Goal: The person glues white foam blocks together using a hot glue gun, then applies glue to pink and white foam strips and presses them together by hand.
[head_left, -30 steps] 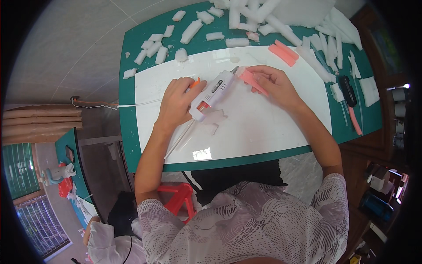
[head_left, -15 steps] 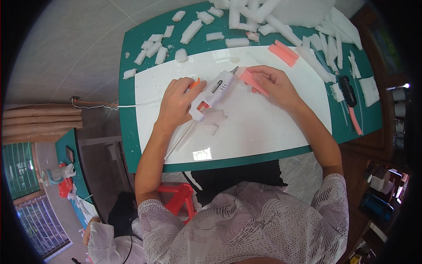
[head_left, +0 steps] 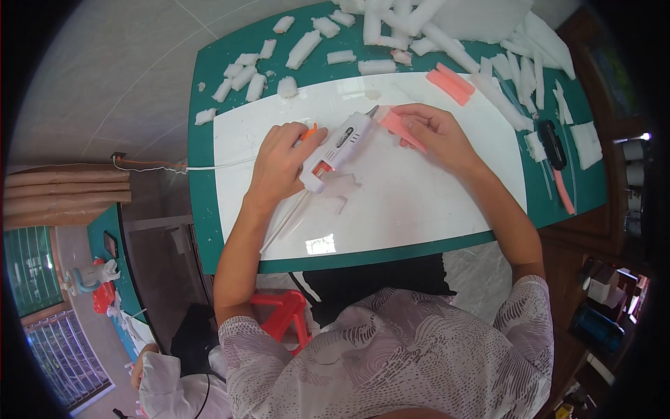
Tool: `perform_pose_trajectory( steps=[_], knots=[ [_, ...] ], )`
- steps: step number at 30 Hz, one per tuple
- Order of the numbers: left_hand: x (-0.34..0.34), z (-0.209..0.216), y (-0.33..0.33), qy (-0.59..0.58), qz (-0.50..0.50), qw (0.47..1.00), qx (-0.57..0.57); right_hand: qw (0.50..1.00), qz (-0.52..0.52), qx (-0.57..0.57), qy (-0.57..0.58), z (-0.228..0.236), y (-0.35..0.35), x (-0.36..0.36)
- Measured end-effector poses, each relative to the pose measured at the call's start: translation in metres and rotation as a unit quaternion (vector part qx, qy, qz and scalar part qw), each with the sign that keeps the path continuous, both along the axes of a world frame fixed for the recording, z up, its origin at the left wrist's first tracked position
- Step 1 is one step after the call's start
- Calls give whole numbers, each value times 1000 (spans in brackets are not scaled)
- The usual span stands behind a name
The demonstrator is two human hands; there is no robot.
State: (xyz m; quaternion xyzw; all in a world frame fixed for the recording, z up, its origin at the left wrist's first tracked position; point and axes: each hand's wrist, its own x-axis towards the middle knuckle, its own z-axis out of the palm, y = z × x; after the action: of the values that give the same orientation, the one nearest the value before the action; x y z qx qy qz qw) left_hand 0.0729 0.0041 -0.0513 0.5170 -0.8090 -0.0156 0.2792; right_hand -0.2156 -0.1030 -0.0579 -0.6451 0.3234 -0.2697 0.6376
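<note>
Glue gun (head_left: 342,145), white body, is tipped on a slant over the middle of the white sheet (head_left: 419,209), nozzle pointing up and to the right. You've got your left hand (head_left: 285,160) closed round its side by the orange trigger (head_left: 309,133); can't tell how hard you're squeezing. Your right hand (head_left: 438,136) is mostly curled, thumb and fingers pinching a pink piece (head_left: 405,129), its pale end right at the nozzle. Can't really see if they're touching. A long thin pale rod (head_left: 285,222) sticks out the back of the gun toward you.

Further out, two pink strips (head_left: 450,84) sit side by side at the sheet's far edge, past your right hand. The green tabletop (head_left: 202,174) has loads of white foam chunks (head_left: 304,51) along the far side, plus a black-handled tool (head_left: 552,144) off to your right. Oh, and there's a red stool (head_left: 283,307) below the near edge.
</note>
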Motion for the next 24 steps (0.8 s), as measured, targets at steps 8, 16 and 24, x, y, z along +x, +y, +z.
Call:
perform_pose_trajectory(
  steps=[8, 16, 24],
  knots=[
    [0, 0, 0, -1, -1, 1000, 4, 1000, -2, 1, 8, 0, 0, 0],
    [0, 1, 0, -7, 0, 1000, 3, 1000, 0, -1, 2, -1, 0, 0],
    [1, -1, 0, -1, -1, 1000, -3, 1000, 1, 6, -3, 1, 1, 0]
  ],
)
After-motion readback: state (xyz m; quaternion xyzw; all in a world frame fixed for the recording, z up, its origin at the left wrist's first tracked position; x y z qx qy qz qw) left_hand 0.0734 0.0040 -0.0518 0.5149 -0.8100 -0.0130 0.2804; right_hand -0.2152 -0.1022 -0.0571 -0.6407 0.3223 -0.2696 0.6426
